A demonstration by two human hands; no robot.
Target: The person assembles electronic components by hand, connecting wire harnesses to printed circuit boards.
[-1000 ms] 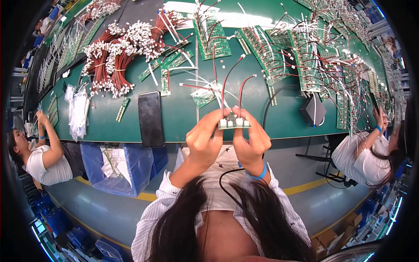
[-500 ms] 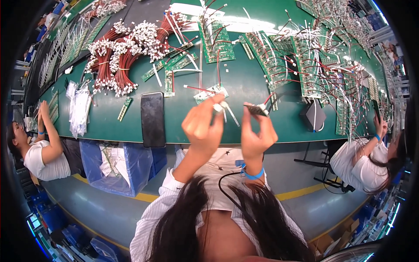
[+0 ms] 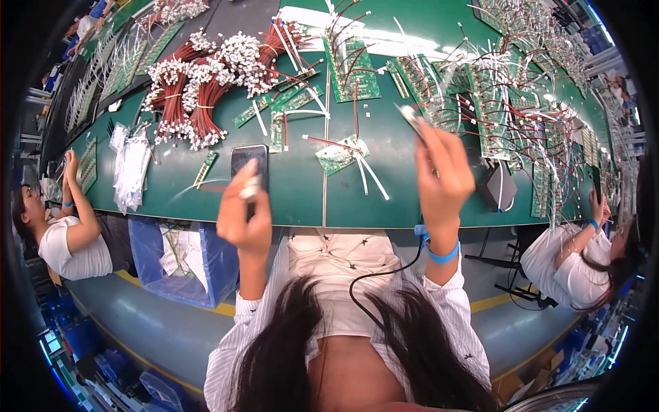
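My left hand (image 3: 244, 216) is raised over the table's near edge, its fingers closed on a small white piece (image 3: 251, 187) that is blurred. It hovers just in front of a black phone (image 3: 248, 159) lying on the green table (image 3: 295, 192). My right hand (image 3: 443, 175) is lifted farther right and pinches a small narrow board piece (image 3: 412, 118), also blurred. A blue wrist strap (image 3: 441, 253) with a black cord circles my right wrist. Between my hands, a small green circuit board (image 3: 336, 154) with red and white wires lies on the table.
Bundles of red wires with white connectors (image 3: 206, 89) are heaped at the back left. Several wired green boards (image 3: 494, 103) cover the right side. Bagged white parts (image 3: 130, 168) lie at the left. A blue bin (image 3: 185, 257) stands below the table. Co-workers sit at left (image 3: 65, 233) and right (image 3: 583, 264).
My hands were together on one small wired board a second ago. They have pulled apart: the left moved left and down, the right moved up and right, each keeping a piece.
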